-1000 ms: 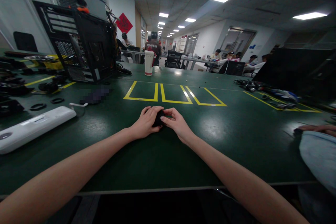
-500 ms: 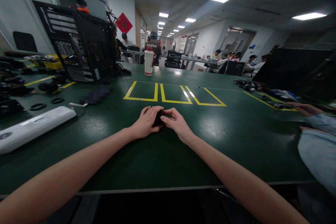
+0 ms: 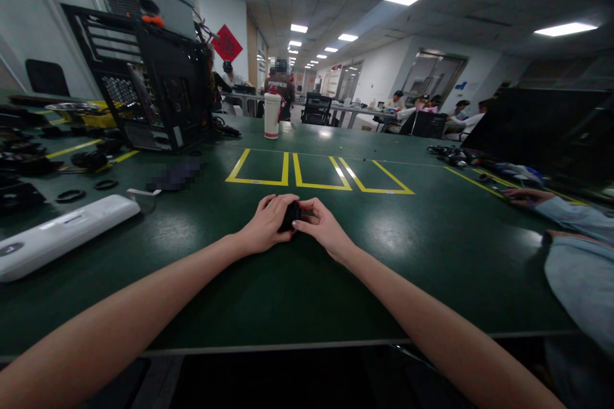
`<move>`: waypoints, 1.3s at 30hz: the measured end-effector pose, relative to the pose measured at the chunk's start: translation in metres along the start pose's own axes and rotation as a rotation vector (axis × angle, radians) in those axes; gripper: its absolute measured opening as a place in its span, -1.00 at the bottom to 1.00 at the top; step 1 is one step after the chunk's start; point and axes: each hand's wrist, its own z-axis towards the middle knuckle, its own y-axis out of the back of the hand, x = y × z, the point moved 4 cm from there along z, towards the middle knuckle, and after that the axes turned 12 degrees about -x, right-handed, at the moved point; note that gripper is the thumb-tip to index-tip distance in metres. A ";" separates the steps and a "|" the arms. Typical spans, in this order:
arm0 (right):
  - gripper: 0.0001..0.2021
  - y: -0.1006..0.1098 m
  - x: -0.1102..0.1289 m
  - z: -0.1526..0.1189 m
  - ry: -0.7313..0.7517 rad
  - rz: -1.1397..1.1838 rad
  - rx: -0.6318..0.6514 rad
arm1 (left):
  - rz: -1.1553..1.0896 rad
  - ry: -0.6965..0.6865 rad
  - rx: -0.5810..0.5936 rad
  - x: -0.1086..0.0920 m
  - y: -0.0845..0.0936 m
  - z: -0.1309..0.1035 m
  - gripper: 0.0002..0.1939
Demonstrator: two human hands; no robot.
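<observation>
A small black rounded part (image 3: 290, 216) is held between my two hands just above or on the green table (image 3: 307, 294); its kind is hard to make out. My left hand (image 3: 265, 225) wraps round it from the left, covering much of it. From the other side, my right hand (image 3: 324, 227) pinches its right edge between thumb and fingers. Beyond my hands, yellow tape outlines (image 3: 322, 188) mark the tabletop.
At left lie a white oblong device (image 3: 67, 236), black rings (image 3: 71, 195) and assorted black parts. An open computer case (image 3: 177, 89) and a white cup (image 3: 271, 116) stand farther back. At right, a person's hand (image 3: 527, 197) is near cables and small parts.
My right thumb and fingers have shifted slightly at the part's edge; more of its right side shows. The other person's hand at right has moved a little left and nearer.
</observation>
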 end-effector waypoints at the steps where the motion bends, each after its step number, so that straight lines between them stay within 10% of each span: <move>1: -0.69 0.000 0.000 0.000 0.007 -0.003 -0.005 | 0.000 0.000 -0.005 0.000 0.000 0.000 -0.37; 39: -0.68 -0.002 0.000 -0.002 -0.020 0.031 -0.008 | -0.002 0.005 -0.010 -0.001 0.001 0.000 -0.37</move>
